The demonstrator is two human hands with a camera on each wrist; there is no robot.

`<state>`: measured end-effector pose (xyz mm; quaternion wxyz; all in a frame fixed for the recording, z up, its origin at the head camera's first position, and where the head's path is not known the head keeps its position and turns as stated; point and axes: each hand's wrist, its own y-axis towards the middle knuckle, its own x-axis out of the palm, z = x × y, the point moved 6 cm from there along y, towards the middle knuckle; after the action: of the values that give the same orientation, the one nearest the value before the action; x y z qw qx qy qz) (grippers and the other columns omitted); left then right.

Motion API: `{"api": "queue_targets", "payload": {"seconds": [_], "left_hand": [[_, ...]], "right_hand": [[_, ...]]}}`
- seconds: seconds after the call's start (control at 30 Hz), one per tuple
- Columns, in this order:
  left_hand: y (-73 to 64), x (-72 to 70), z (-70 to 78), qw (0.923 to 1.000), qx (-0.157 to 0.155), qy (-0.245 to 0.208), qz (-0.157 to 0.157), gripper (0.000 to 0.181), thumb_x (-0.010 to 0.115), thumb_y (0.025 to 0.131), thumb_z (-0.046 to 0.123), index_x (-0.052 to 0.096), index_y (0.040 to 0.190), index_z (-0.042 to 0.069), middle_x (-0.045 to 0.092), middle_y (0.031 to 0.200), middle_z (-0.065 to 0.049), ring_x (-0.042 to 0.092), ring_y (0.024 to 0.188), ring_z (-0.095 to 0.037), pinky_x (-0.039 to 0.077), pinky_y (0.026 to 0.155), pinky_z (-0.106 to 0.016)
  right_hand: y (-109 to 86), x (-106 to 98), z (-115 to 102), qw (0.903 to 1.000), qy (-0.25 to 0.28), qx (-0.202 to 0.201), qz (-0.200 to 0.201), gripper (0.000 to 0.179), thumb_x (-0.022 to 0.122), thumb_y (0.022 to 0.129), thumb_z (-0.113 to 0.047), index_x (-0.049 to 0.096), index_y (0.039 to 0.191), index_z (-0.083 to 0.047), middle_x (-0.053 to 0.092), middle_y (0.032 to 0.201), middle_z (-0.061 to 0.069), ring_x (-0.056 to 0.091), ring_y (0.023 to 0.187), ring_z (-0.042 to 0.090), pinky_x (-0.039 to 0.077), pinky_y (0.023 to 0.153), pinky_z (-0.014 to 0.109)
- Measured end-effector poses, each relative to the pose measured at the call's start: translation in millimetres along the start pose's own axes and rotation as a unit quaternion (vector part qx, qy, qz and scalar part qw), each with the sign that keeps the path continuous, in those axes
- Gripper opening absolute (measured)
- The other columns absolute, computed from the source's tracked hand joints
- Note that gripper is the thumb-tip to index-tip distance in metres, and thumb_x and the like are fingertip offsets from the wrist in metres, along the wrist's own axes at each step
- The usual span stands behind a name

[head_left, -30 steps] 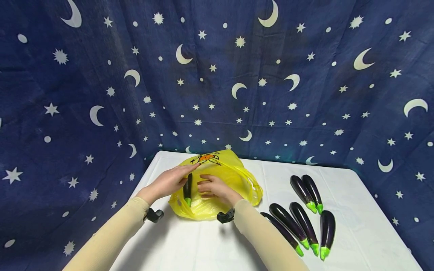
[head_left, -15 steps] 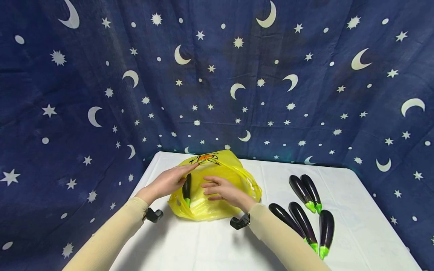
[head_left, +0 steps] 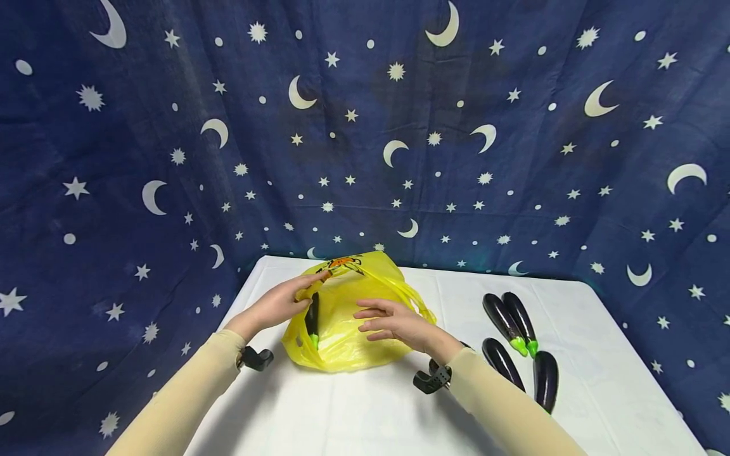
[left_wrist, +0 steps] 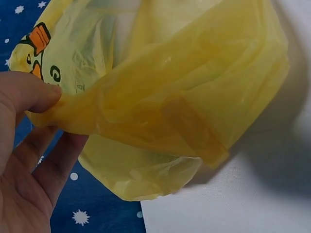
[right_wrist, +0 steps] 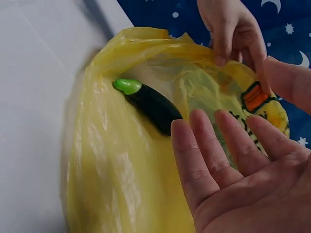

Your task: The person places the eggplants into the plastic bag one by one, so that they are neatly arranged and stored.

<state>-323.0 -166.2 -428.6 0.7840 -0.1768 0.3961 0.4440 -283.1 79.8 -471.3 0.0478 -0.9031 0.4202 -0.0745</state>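
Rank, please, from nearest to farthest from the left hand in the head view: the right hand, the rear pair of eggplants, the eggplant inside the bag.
1. Eggplant inside the yellow bag: just right of the left hand.
2. Right hand: farther right, over the bag.
3. Rear pair of eggplants: on the table, right of both hands.

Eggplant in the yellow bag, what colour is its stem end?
Bright green; the stem end shows best in the right wrist view.
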Motion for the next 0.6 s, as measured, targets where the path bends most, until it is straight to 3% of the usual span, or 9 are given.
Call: {"api": "queue_targets", "payload": {"seconds": [0.23, 0.43, 0.6], "left_hand": [[1.3, -0.9, -9.5, 0.9969, -0.014, -0.077, -0.003, 0.068, 0.062, 0.098, 0.004, 0.043, 0.158, 0.030, 0.042, 0.159, 0.004, 0.041, 0.143, -0.031, 0.031, 0.116, -0.053], [1.1, -3.3, -15.3, 0.9945, -0.009, -0.104, 0.006, 0.064, 0.064, 0.098, 0.005, 0.046, 0.156, 0.027, 0.045, 0.158, 0.003, 0.048, 0.137, -0.031, 0.036, 0.113, -0.052], [-0.1, -4.4, -17.6, 0.9936, -0.012, -0.112, 0.009, 0.064, 0.065, 0.098, 0.007, 0.046, 0.156, 0.026, 0.044, 0.158, -0.002, 0.048, 0.137, -0.034, 0.038, 0.112, -0.054]], "right_hand": [[-25.0, -15.3, -14.2, 0.9996, 0.011, -0.025, -0.005, 0.061, 0.064, 0.100, -0.012, 0.040, 0.155, -0.004, 0.048, 0.151, 0.023, 0.050, 0.134, 0.044, 0.047, 0.104, 0.049], [-48.3, -36.2, -28.2, 0.9989, 0.010, -0.045, 0.005, 0.063, 0.062, 0.101, -0.012, 0.035, 0.157, 0.000, 0.044, 0.153, 0.025, 0.047, 0.136, 0.046, 0.046, 0.105, 0.050], [-67.6, -57.6, -36.6, 0.9981, 0.008, -0.044, 0.043, 0.061, 0.059, 0.102, -0.010, 0.035, 0.157, -0.002, 0.045, 0.153, 0.024, 0.045, 0.137, 0.046, 0.041, 0.108, 0.055]]}}
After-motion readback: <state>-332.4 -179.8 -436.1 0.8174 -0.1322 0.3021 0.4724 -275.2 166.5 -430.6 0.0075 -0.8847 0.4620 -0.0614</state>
